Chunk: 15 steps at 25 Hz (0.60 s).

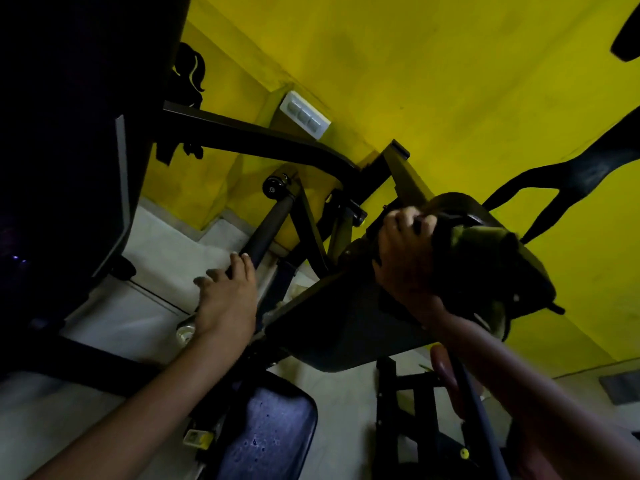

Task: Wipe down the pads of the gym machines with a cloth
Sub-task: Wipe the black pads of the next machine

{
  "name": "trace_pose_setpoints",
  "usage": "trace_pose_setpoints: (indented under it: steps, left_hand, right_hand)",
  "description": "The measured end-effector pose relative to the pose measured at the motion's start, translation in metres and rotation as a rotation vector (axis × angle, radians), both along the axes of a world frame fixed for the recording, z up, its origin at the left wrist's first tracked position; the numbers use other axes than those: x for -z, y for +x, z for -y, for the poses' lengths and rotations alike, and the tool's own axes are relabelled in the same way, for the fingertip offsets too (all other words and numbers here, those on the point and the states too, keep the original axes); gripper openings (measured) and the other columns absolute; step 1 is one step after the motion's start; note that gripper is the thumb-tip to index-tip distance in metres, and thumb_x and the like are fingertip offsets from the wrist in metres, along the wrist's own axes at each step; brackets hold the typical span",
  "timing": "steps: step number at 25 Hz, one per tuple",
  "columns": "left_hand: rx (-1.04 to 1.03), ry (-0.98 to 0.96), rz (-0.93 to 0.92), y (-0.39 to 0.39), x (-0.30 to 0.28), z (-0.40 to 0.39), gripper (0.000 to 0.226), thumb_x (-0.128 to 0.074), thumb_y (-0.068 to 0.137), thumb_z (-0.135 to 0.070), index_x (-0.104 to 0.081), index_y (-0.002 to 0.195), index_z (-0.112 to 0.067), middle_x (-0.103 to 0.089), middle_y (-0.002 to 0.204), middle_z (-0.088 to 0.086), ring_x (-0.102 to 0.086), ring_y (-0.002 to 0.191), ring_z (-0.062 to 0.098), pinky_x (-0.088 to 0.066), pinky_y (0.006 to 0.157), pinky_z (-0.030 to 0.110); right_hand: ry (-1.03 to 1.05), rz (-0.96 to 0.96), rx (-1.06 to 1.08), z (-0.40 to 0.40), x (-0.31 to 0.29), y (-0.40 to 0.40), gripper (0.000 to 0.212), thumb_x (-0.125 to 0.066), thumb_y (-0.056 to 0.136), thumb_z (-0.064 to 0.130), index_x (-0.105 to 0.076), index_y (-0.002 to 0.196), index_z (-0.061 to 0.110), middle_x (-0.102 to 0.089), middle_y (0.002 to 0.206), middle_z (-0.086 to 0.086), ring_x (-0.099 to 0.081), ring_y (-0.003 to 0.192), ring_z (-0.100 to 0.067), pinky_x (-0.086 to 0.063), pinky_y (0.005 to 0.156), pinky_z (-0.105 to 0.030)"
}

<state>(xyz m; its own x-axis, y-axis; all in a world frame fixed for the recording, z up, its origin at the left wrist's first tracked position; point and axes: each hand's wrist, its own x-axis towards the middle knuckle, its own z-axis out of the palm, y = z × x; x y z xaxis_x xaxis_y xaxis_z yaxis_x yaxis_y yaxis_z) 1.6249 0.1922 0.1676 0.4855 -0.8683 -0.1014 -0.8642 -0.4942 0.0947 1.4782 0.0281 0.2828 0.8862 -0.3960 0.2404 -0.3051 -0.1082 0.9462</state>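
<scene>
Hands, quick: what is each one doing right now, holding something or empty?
Left hand: fingers curled round the black handle bar, gripping it.
Right hand: gripping a dark cloth pressed against the machine's angled pad.

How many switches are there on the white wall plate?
3 show on the white switch plate, set in one row on the yellow wall above the machine's black frame: one at its upper-left end, one in the middle, one at its lower-right end.
</scene>
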Motion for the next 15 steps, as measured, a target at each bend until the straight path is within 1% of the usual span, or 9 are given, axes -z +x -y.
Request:
trace_pose_setpoints:
  steps: [2,3,6,8,10,12,13,15]
  left_hand:
    - [0.025,0.001,0.057,0.0,0.001,0.0,0.075,-0.038,0.1,-0.032,0.007,0.145,0.008,-0.008,0.155,0.024,-0.044,0.125,0.038,-0.041,0.097,0.042]
    - [0.034,0.003,0.072,0.0,0.002,-0.001,0.074,-0.037,0.1,-0.031,0.007,0.144,0.009,-0.008,0.154,0.025,-0.045,0.124,0.039,-0.041,0.098,0.042]
    - [0.048,-0.001,0.082,0.001,0.004,-0.002,0.075,-0.037,0.1,-0.032,0.007,0.144,0.01,-0.009,0.153,0.028,-0.045,0.122,0.04,-0.04,0.098,0.042]
    - [0.051,-0.012,0.097,0.0,0.005,-0.001,0.073,-0.036,0.1,-0.029,0.007,0.143,0.011,-0.009,0.153,0.029,-0.046,0.121,0.04,-0.04,0.098,0.043]
    - [0.053,-0.005,0.102,0.0,0.007,0.001,0.071,-0.034,0.1,-0.025,0.009,0.143,0.011,-0.008,0.152,0.029,-0.046,0.121,0.04,-0.04,0.098,0.043]
    - [0.057,0.003,0.114,0.001,0.007,0.002,0.073,-0.035,0.1,-0.027,0.009,0.143,0.011,-0.008,0.152,0.03,-0.046,0.121,0.04,-0.04,0.098,0.043]
    - [0.059,0.004,0.126,0.0,0.007,0.002,0.074,-0.036,0.1,-0.029,0.009,0.143,0.011,-0.008,0.152,0.03,-0.046,0.12,0.04,-0.04,0.098,0.043]
    - [0.062,0.001,0.146,-0.001,0.007,0.001,0.075,-0.036,0.1,-0.03,0.01,0.143,0.011,-0.009,0.152,0.03,-0.046,0.12,0.04,-0.04,0.098,0.043]
  right_hand:
    - [0.099,-0.077,0.026,-0.003,0.026,0.002,0.054,-0.06,0.068,0.053,-0.067,0.101,0.01,-0.063,0.107,-0.01,-0.057,0.104,-0.03,-0.029,0.088,-0.044]
    - [0.137,-0.072,0.018,-0.003,0.03,0.003,0.054,-0.062,0.067,0.053,-0.068,0.099,0.01,-0.064,0.107,-0.01,-0.057,0.105,-0.03,-0.029,0.088,-0.043]
    - [0.101,0.051,-0.043,0.003,0.032,0.001,0.049,-0.056,0.071,0.047,-0.068,0.1,0.01,-0.064,0.11,-0.011,-0.054,0.113,-0.032,-0.03,0.087,-0.042]
    - [0.085,0.057,-0.066,0.007,0.051,0.001,0.045,-0.055,0.071,0.044,-0.068,0.098,0.01,-0.064,0.11,-0.011,-0.05,0.113,-0.034,-0.031,0.088,-0.042]
    - [0.139,-0.034,-0.057,0.008,0.09,0.006,0.039,-0.059,0.07,0.042,-0.071,0.093,0.013,-0.066,0.105,-0.011,-0.049,0.108,-0.036,-0.031,0.088,-0.043]
    - [0.23,-0.143,-0.063,0.007,0.127,0.007,0.042,-0.061,0.068,0.046,-0.073,0.093,0.014,-0.068,0.102,-0.008,-0.051,0.103,-0.034,-0.032,0.087,-0.043]
    - [0.234,-0.174,-0.052,0.006,0.137,0.007,0.044,-0.058,0.069,0.046,-0.073,0.095,0.015,-0.068,0.102,-0.006,-0.05,0.102,-0.034,-0.033,0.088,-0.043]
    - [0.236,-0.143,-0.089,0.007,0.14,0.002,0.042,-0.053,0.071,0.041,-0.072,0.099,0.016,-0.068,0.1,-0.002,-0.056,0.102,-0.03,-0.033,0.092,-0.043]
